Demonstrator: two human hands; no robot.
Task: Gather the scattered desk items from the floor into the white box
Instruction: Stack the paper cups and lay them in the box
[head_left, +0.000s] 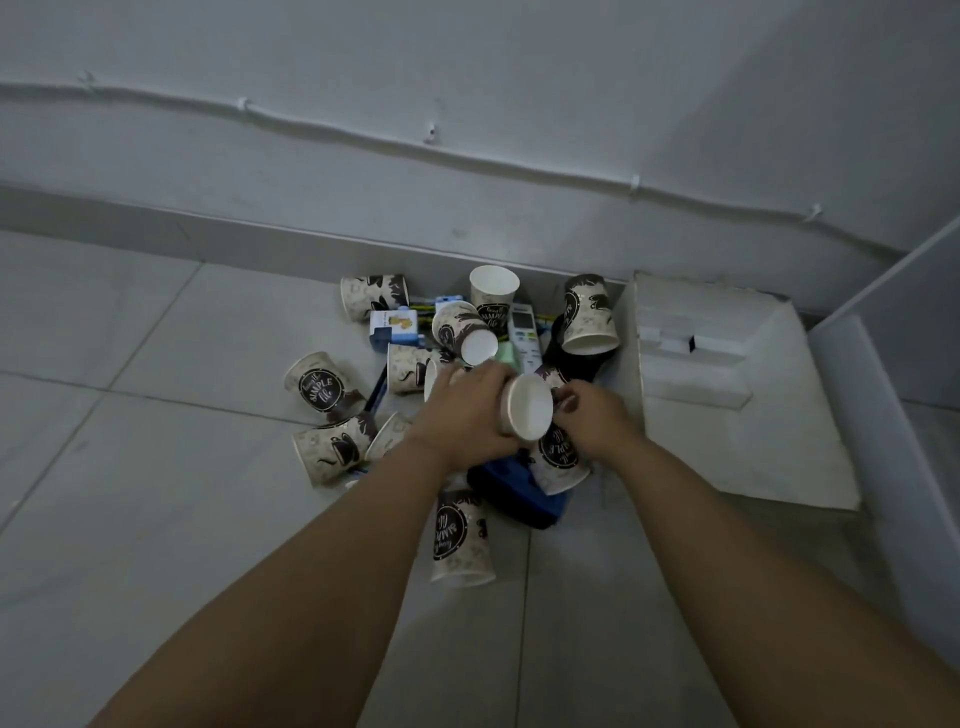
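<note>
Several printed paper cups (321, 385) lie scattered in a pile on the tiled floor by the wall. My left hand (465, 415) grips one paper cup (527, 410) on its side above the pile, its white end facing me. My right hand (595, 418) is right beside it, with fingers curled on a second, dark-printed cup (551, 376) just behind the held one. A white remote (524, 332), a small blue-and-white carton (392, 326) and a blue object (519, 491) lie among the cups. The white box (636, 364) stands open to the right of the pile.
A grey wall with a clipped white cable (431, 150) runs behind the pile. White foam pieces (696, 343) sit inside the box. A white panel (872, 441) leans at the far right. Grey floor tiles (156, 467) spread to the left and front.
</note>
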